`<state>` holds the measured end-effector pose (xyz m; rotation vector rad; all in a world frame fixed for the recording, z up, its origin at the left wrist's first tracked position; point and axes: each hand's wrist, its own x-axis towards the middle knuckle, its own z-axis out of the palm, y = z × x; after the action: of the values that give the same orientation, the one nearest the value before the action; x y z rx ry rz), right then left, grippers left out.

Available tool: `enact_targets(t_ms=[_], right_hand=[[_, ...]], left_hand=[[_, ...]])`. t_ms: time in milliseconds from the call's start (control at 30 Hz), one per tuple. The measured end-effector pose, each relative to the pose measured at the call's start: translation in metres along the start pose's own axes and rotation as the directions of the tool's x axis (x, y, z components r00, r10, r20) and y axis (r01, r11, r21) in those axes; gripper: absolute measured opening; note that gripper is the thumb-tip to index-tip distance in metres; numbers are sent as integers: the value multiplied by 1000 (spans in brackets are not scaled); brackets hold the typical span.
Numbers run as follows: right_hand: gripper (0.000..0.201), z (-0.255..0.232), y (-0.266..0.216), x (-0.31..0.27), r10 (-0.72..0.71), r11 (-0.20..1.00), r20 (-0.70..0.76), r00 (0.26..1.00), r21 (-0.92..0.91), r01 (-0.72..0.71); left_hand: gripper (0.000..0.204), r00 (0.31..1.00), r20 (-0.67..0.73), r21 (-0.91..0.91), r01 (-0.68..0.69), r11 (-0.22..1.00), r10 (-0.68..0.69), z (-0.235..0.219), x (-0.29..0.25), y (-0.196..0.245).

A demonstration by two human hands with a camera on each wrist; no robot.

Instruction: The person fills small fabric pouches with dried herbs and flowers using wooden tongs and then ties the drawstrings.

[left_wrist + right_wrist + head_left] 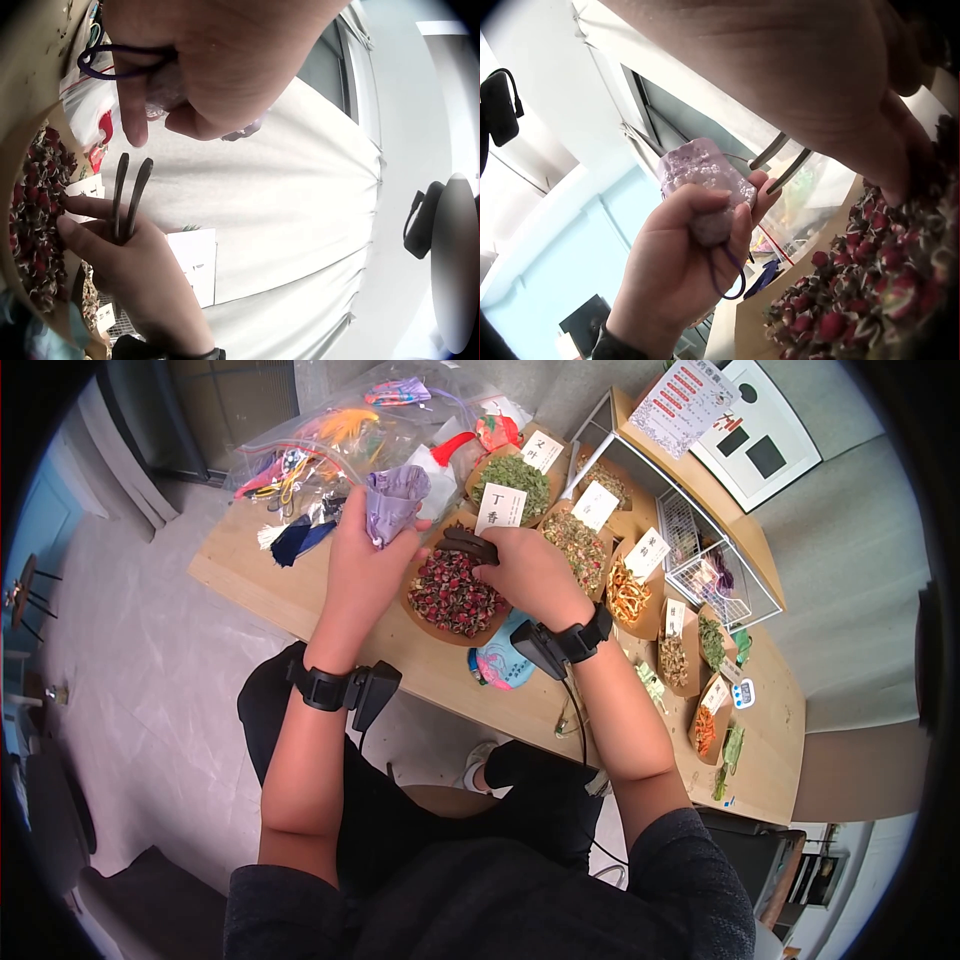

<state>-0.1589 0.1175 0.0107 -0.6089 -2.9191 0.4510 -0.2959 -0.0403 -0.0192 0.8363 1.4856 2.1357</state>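
The left grip (360, 560) curls round a purple pouch (397, 497); the right grip (540, 573), seemingly touching rosebuds (455, 597), holds dark tongs (467, 544).

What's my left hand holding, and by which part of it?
Your left hand holds the purple pouch around its lower half, with the upper end clear of the grip.

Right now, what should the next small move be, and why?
Probably the right hand should pinch a few dried rosebuds and lift them toward the purple pouch: that hand, holding dark tongs, is right at the rosebuds, and the left hand holds the pouch close by.
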Motion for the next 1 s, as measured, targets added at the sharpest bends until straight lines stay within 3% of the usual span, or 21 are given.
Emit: enact_targets(t_ms=[133,333,467,600,667,867,1000], right_hand=[[28,0,-8,0,78,996,55,995,-55,-75],[24,4,5,3,-13,1000,-7,1000,11,13],[21,-16,11,8,-1,962,-37,999,274,11],[20,-43,-2,3,28,830,-136,990,555,53],[20,-51,-15,-2,47,736,-169,984,672,81],[24,-47,-26,-7,-23,651,-194,981,742,162],[28,-54,-31,-10,-10,723,-150,989,682,111]], left_hand=[[38,1000,3,19,5,1000,-5,1,0,1],[41,1000,29,48,3,999,-4,-1,0,-3],[47,996,89,233,-40,972,19,-6,2,-12],[46,986,145,411,-138,901,84,-2,-4,-11],[45,984,158,388,-135,912,79,3,-6,-11],[45,980,194,380,-119,917,47,15,-14,-5],[47,981,192,382,-102,919,29,16,-15,-2]])
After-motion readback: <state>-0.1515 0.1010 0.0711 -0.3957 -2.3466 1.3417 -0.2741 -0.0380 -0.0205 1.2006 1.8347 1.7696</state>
